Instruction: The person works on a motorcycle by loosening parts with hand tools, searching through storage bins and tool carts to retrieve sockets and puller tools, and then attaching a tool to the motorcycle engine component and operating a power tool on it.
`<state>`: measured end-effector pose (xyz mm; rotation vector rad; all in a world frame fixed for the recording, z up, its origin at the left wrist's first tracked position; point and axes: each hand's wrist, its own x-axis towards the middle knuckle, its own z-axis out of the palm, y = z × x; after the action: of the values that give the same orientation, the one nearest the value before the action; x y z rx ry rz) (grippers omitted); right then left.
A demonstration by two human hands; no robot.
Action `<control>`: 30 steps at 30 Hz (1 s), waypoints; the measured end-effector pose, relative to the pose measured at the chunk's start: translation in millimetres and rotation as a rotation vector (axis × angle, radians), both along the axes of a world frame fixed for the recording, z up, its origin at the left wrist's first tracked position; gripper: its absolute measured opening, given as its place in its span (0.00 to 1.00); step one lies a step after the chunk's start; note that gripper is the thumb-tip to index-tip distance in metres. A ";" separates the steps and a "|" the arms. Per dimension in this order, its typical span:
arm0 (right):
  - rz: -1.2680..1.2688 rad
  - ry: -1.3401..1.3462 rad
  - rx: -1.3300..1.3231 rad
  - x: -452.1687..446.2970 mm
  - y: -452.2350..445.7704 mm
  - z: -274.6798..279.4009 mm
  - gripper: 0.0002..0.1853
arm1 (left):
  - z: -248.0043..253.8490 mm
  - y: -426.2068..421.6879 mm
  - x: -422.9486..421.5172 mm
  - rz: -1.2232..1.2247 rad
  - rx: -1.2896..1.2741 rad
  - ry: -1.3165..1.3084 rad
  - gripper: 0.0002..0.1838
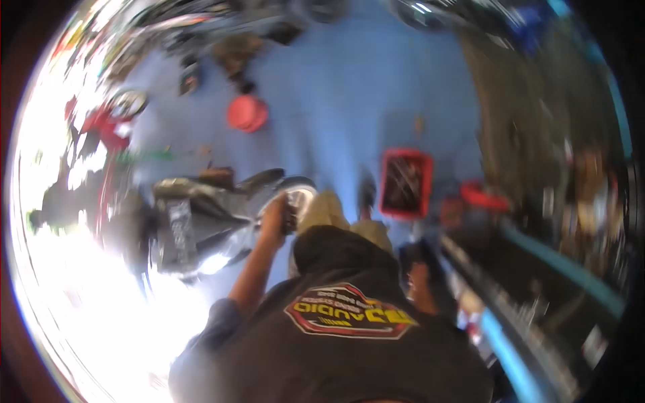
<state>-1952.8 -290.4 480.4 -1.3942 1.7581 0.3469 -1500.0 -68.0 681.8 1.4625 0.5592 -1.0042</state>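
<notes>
Place: workshop, apparently for motorcycles. Evidence:
- Motorcycle (191, 228), dark, left of centre, on blue floor (336, 87).
- Red bike (111, 127), left of the frame, front wheel (129, 102) visible.
- Dark vehicles or parts (201, 20), crowded along the upper edge; blurred.
- Red tray (428, 185), right of centre, on the floor; contents dark, streaked, not identifiable.
- Round red object (247, 113), above centre left, on the floor.
- Blue-edged fixture (564, 269), lower right, possibly a counter.

The left arm (252, 272) stretches forward on the left, left hand (274, 213) at its far end, fingers blurred. The right forearm (421, 290) sits nearer, on the right, its hand indistinct.
</notes>
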 end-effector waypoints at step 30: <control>1.809 0.178 -0.167 1003.0 -195.9 -101.2 0.09 | -30.1 146.3 572.8 0.777 0.285 -0.156 0.26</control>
<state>-949.7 -486.2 379.2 -2.7655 0.1073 1.2380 -927.2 78.2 651.7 1.3687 1.0769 -0.2019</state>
